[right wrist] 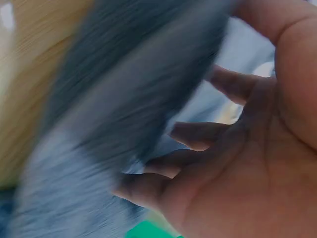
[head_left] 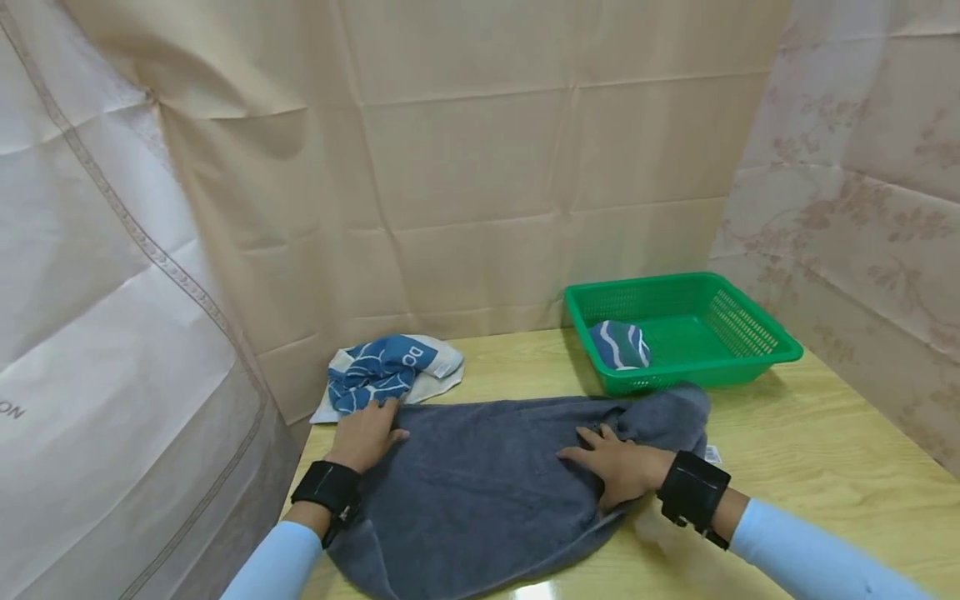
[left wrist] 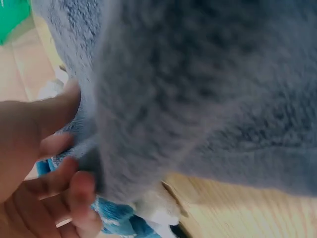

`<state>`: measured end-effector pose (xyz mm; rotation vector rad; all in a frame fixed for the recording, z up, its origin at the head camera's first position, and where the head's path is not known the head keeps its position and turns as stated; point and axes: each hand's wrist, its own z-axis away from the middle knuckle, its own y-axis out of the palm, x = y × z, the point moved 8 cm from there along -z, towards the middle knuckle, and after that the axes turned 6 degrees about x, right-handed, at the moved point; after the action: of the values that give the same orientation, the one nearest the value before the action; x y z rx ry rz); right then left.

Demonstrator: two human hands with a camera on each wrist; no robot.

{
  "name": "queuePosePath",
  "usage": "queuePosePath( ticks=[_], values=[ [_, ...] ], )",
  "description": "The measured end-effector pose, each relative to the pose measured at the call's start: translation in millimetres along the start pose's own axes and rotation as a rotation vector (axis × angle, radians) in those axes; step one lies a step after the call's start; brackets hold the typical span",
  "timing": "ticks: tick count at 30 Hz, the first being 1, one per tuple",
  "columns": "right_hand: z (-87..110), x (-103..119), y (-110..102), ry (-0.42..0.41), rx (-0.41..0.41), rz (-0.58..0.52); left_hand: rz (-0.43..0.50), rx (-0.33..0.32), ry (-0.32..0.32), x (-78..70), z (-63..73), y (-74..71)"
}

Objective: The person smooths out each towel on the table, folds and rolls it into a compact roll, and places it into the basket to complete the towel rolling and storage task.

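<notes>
1. A gray towel (head_left: pixel 480 492) is lying on the table (head_left: pixel 825 442).
2. Left hand (head_left: pixel 363 437), fingers relaxed, and right hand (head_left: pixel 621 467), fingers spread, are touching it without gripping.
3. A green basket (head_left: pixel 686 336) is holding striped cloth (head_left: pixel 621 345).

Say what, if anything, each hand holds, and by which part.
The left hand touches the far left corner of the grey towel; whether it pinches is unclear. The right hand rests, spread, on the towel's right part without gripping.

A pale yellow wood-grain tabletop (head_left: pixel 802 442) bears a dark-grey plush towel (head_left: pixel 487 492). Behind it sit a crumpled blue-and-white cloth (head_left: pixel 393 362) and a rectangular green plastic basket (head_left: pixel 697 377).
</notes>
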<state>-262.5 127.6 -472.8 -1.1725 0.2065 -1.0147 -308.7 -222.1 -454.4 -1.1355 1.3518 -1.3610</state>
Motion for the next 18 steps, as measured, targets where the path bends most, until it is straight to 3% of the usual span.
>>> queuePosePath(
  ticks=[3, 6, 9, 14, 18],
  values=[
    [-10.4, 33, -5, -0.049, -0.038, 0.082, 0.025, -0.039, -0.031, 8.0, -1.9, -2.7],
    [-28.9, 86, -11, -0.178, -0.166, 0.201, 0.041, -0.050, -0.028, 15.5, -1.2, -5.1],
    [-50.1, 142, -8, -0.317, -0.244, 0.210, 0.052, -0.054, -0.008, 20.5, 0.4, -7.2],
    [-86.3, 216, 17, -0.535, -0.157, 0.031, 0.078, -0.078, 0.049, 20.4, 1.9, -10.2],
    [-108.7, 247, 36, -0.605, -0.090, -0.065, 0.070, -0.149, 0.125, 14.3, 1.8, -15.6]
  ],
)
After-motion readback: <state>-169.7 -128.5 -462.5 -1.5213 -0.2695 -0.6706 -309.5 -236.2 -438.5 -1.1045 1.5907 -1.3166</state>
